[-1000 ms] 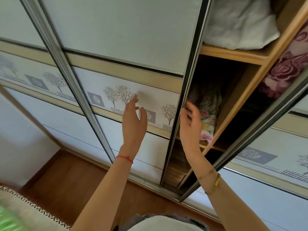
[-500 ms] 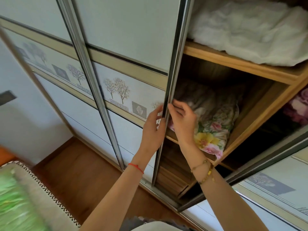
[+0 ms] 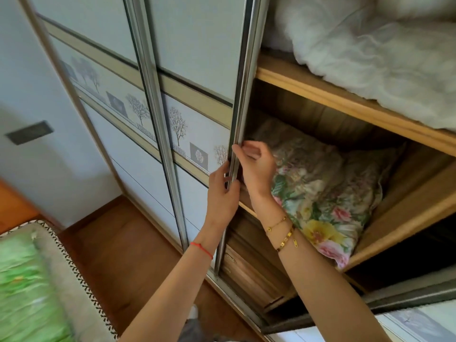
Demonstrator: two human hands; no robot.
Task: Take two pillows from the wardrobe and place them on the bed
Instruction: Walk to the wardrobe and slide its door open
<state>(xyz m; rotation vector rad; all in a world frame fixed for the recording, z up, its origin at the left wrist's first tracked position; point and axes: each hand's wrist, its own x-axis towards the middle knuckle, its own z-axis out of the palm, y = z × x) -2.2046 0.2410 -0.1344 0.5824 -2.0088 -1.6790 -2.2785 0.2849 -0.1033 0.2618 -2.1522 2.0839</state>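
Since both grips are on the door and the pillow lies on its shelf, the step in hand looks like clearing the way into the wardrobe (image 3: 407, 206), right at the start of the task.

Nearest, in the lower left of the frame, is the bed (image 3: 37, 280) with its green cover. A brown floor (image 3: 128, 243) runs between it and the wardrobe. Two forearms reach up from the bottom edge to the middle of the frame.

The left grip (image 3: 222, 196), with a red string at its wrist, is closed round the metal edge (image 3: 243, 82) of the sliding door (image 3: 197, 58). The right grip (image 3: 256, 169), with gold bracelets at its wrist, sits just above it on the open side. Its fingers are curled and their tips are hooked on that same edge. Neither holds a pillow.

Just behind the right grip, centre right, a flowered pillow (image 3: 318, 193) lies on the middle shelf (image 3: 247, 206), its bright end toward the opening. A darker padded shape sits behind it to the right; I cannot tell whether that is the second pillow. Wooden drawers (image 3: 249, 270) show below the shelf. Farthest, in the upper right, a white quilt (image 3: 370, 58) fills the shelf above.

The gap looks wide enough to reach the flowered pillow. The next move calls for both grips to let go of the door and reach in. They should take the pillow by its near end and draw it out under the upper shelf without catching on it. Then comes the turn toward the bed at lower left.
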